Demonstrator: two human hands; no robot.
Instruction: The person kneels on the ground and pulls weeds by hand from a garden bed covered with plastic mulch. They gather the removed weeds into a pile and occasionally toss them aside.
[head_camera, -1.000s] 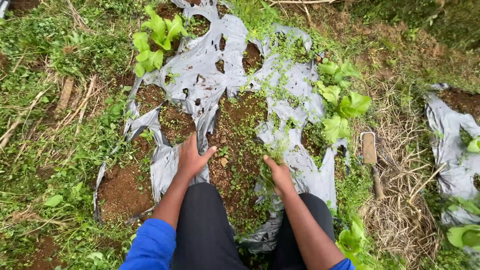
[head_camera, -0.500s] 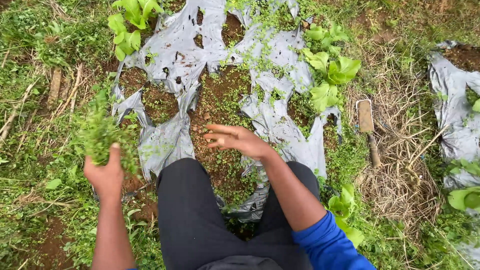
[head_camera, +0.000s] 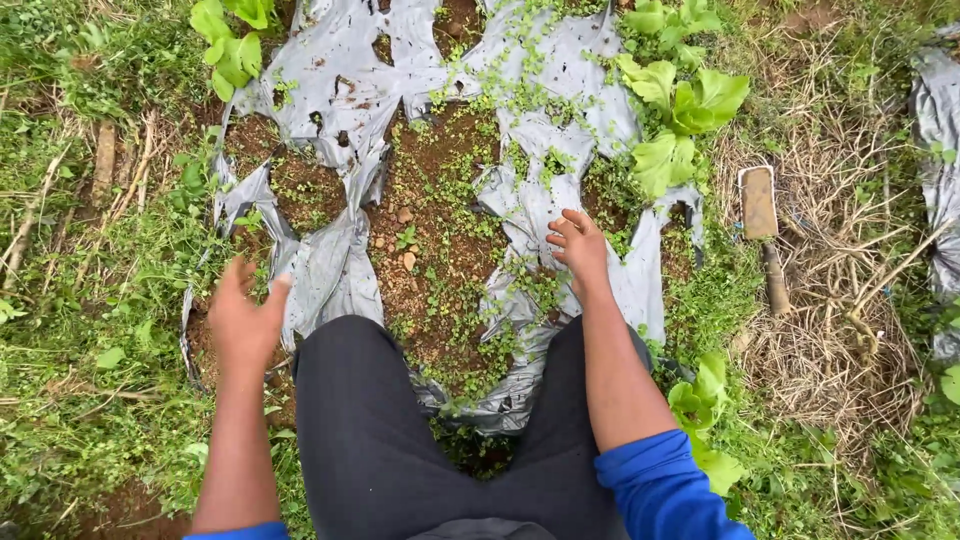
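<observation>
L hand (head_camera: 243, 322) hovers open, grip empty, over torn grey plastic sheet (head_camera: 330, 270). R hand (head_camera: 578, 250), fingers spread, holds nothing, rests amid small weeds (head_camera: 530, 285) on sheet.

No packages, labels, signs or screens are visible anywhere in the frame.
</observation>
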